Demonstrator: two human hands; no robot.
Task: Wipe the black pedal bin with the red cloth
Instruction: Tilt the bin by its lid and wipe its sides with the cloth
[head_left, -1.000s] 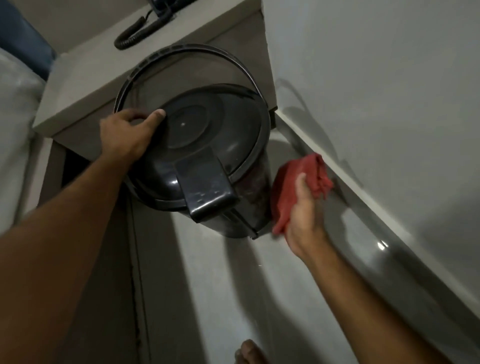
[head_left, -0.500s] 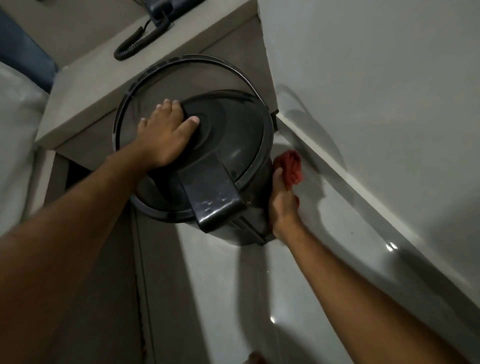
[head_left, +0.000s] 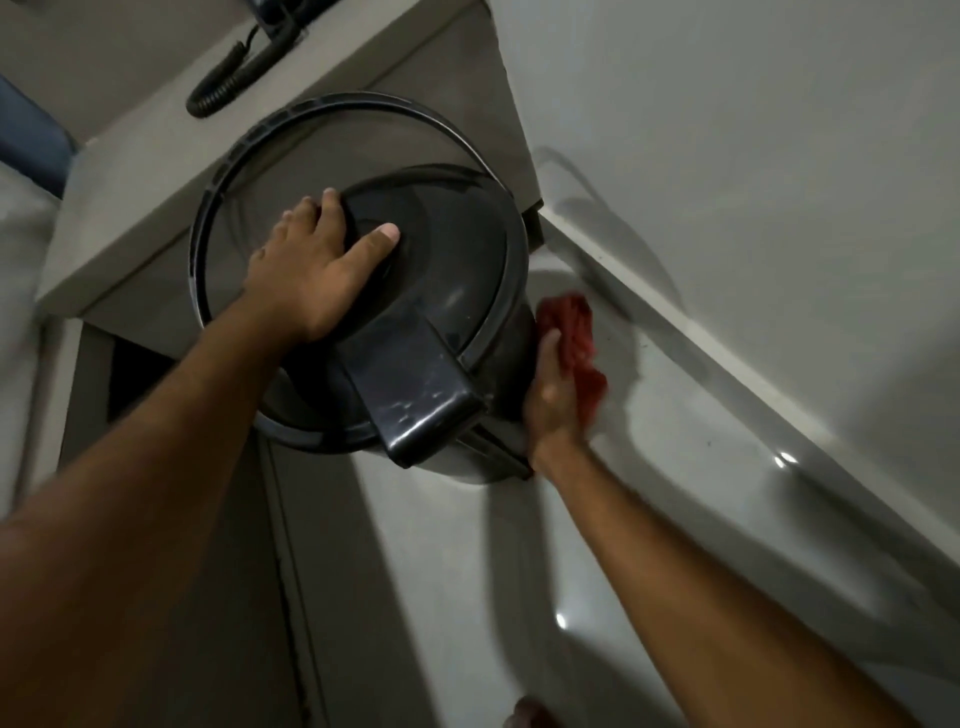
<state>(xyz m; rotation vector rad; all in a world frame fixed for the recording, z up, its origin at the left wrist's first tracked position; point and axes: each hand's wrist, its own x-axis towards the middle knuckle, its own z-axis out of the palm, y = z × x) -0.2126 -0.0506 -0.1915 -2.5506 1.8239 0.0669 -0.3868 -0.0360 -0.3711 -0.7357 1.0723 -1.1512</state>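
The black pedal bin (head_left: 457, 260) stands on the pale floor, seen from above, its round lid down and its flat hinge block (head_left: 415, 395) pointing toward me. My left hand (head_left: 317, 265) lies flat on the lid, fingers spread, holding nothing. My right hand (head_left: 548, 400) presses the red cloth (head_left: 576, 332) against the bin's right side wall; part of the cloth is hidden behind the hand and the bin.
A beige bedside cabinet (head_left: 156, 171) stands directly behind the bin, with a coiled black phone cord (head_left: 228, 78) on top. A white wall and skirting (head_left: 701, 332) run close along the right. Bedding (head_left: 21, 218) lies at far left. A toe (head_left: 524, 712) shows at the bottom edge.
My left hand moved from the lid's left rim onto the lid's top. My right hand brought the cloth against the bin's right side and slid it along the wall.
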